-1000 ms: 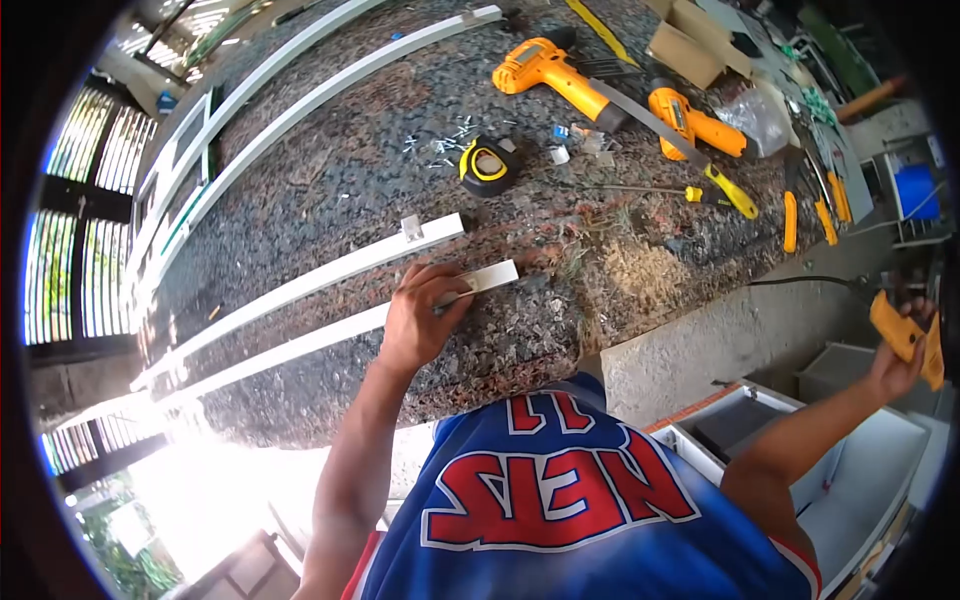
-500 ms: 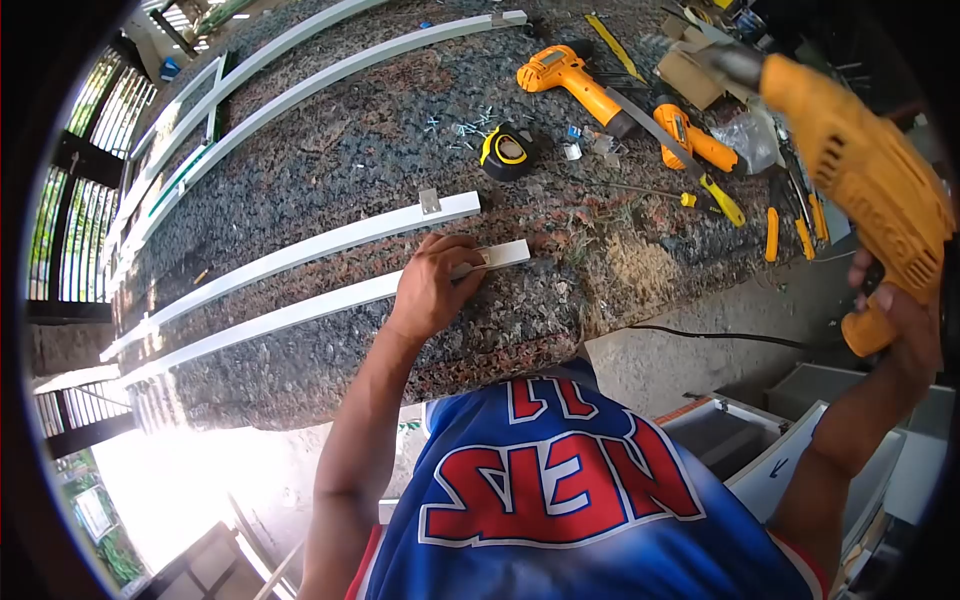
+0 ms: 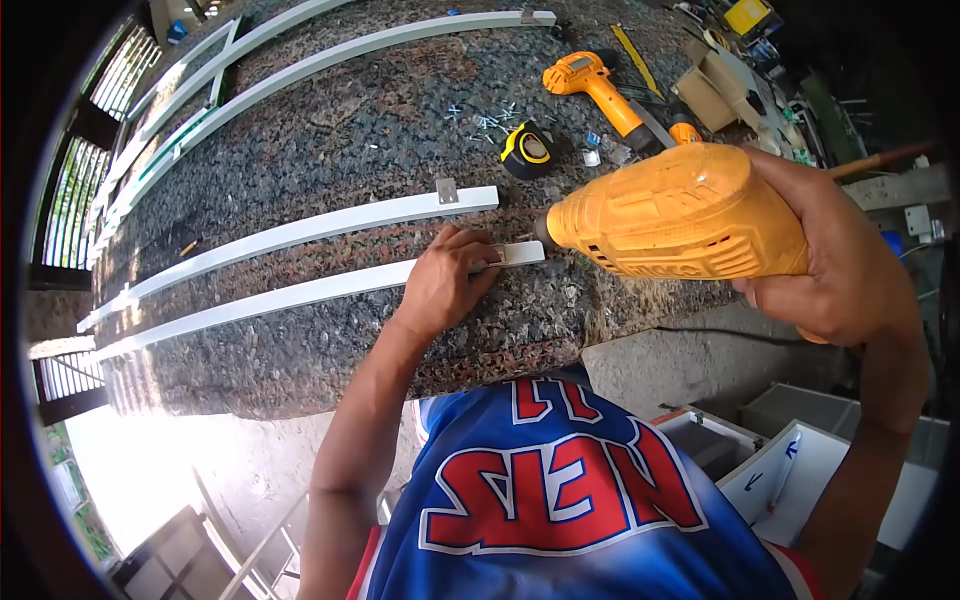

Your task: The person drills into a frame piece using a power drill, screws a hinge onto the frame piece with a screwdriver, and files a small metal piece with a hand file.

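My left hand (image 3: 440,285) is closed over the nearer white bar (image 3: 300,300), close to its right end. A small piece at its fingertips is mostly hidden. My right hand (image 3: 840,265) grips a yellow corded-style power drill (image 3: 670,215), whose body lies sideways with its chuck pointing left. The drill's front end is right beside the bar's end; whether they touch I cannot tell. Behind lies a second white bar (image 3: 340,228) with a small metal plate (image 3: 446,190) standing at its right end.
On the rough stone-like tabletop (image 3: 330,130) lie a tape measure (image 3: 527,150), loose screws (image 3: 490,122), an orange cordless drill (image 3: 600,95) and a yellow strip (image 3: 638,60). Longer white frames (image 3: 350,58) stretch across the back. A cardboard box (image 3: 715,90) stands at the back right.
The drill has swung left and down from the upper right to the bar's end, in my right hand. My left hand stays on the bar. The view has shifted slightly.
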Demonstrator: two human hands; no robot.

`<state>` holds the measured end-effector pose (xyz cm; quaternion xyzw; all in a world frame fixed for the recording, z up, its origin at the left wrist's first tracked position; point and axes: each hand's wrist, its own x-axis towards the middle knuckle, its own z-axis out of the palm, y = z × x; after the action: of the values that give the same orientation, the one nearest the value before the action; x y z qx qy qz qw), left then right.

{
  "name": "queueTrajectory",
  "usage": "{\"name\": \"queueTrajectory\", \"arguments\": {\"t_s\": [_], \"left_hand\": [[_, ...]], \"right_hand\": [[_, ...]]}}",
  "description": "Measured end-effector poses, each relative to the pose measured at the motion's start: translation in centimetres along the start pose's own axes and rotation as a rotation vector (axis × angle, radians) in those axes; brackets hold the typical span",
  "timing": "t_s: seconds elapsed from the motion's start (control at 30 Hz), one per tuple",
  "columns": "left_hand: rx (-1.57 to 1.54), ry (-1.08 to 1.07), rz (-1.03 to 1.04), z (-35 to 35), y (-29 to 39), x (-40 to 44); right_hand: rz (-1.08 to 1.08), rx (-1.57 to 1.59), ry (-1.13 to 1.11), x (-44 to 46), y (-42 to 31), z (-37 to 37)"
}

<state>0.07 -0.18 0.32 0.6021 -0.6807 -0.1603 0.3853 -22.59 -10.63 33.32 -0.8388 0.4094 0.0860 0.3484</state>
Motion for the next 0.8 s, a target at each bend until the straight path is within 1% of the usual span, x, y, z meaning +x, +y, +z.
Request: {"name": "queueTrajectory", "arguments": {"t_s": [0.07,0.1,0.2,0.27,0.37,0.57,0.67,0.8], "left_hand": [[-0.001,0.017,0.015,0.1,0.0,0.0],[0.006,0.019,0.044,0.0,0.0,0.0],[0.012,0.017,0.029,0.1,0.0,-0.1],[0.007,0.02,0.023,0.2,0.0,-0.2],[0.015,0.002,0.016,0.1,0.0,-0.3],[-0.006,-0.017,-0.017,0.2,0.0,-0.3],[-0.01,0.039,0.022,0.5,-0.3,-0.3],[-0.019,0.003,0.002,0.1,0.0,-0.2]], "right_hand": [[0.013,0.042,-0.007,0.5,-0.2,0.3],[-0.016,0.045,-0.006,0.7,0.7,0.2],[-0.129,-0.02,-0.03,1.3,2.8,-0.4],[-0.125,0.009,-0.061,1.9,2.2,-0.2],[-0.038,0.115,-0.111,2.3,0.1,0.5],[-0.068,0.025,-0.149,3.2,-1.0,1.0],[-0.108,-0.001,-0.146,3.5,-0.3,1.0],[-0.077,-0.006,-0.153,3.8,-0.5,1.1]]}}
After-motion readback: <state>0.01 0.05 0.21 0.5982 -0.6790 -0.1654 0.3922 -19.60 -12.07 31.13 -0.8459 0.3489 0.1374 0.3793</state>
